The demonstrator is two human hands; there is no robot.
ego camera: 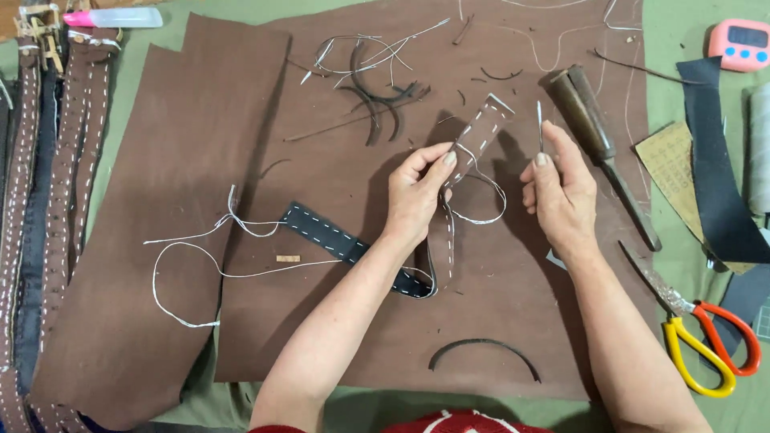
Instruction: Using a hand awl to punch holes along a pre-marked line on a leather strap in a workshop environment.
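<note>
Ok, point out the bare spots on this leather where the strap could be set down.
Bare leather lies left of the left hand, between the stitched belts and the trimmings. A second patch sits low, between the dark strap and the curved offcut. Crowded: the trimmings up top, and the right edge by the awl and scissors.

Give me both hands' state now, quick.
Left hand: closed on the stitched brown leather strap.
Right hand: pinching a needle upright.
</note>
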